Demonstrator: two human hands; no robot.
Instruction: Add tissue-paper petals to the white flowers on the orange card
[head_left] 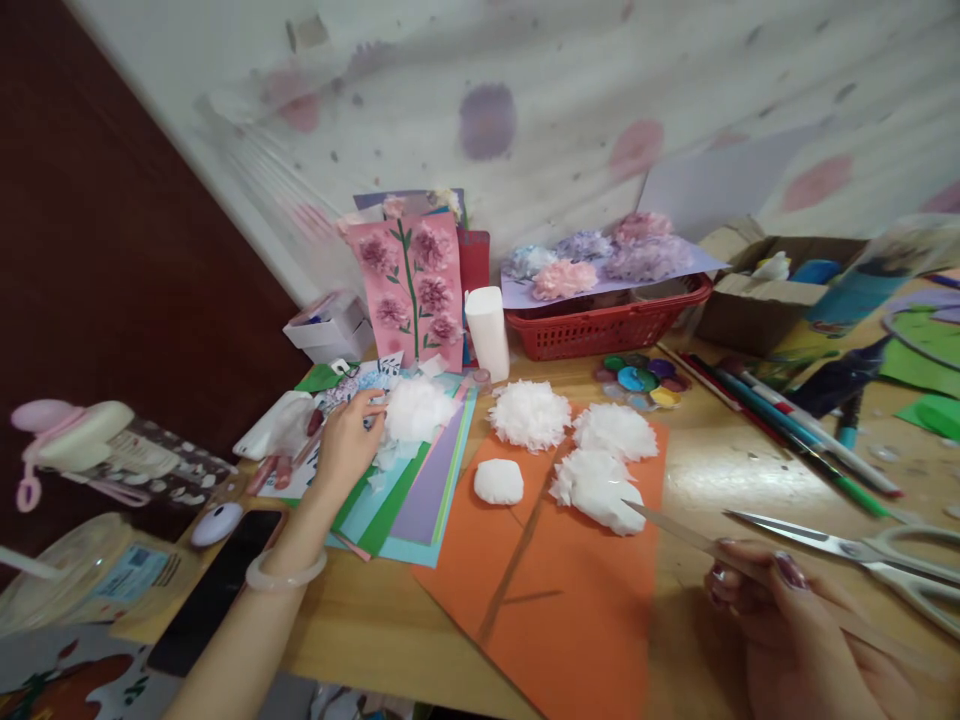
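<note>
My left hand (346, 440) reaches out over a stack of coloured paper sheets (420, 480) and its fingers touch a fluffy white tissue flower (417, 410) lying there. My right hand (780, 620) is near the bottom right, fingers closed on a thin paper strip (679, 530) whose tip points toward the white flowers. An orange sheet (570, 590) lies in the middle with a brown paper stem on it. Three white tissue flowers (529, 414) sit on its upper part, plus a small folded white wad (498, 481).
Scissors (862, 555) lie right of my right hand. Pens (787, 430), a paint palette (643, 378), a red basket (607, 325) topped with pastel flowers, a white roll (487, 330), a pink flower card (409, 285) and a cardboard box (757, 290) stand behind. A phone (217, 590) lies at left.
</note>
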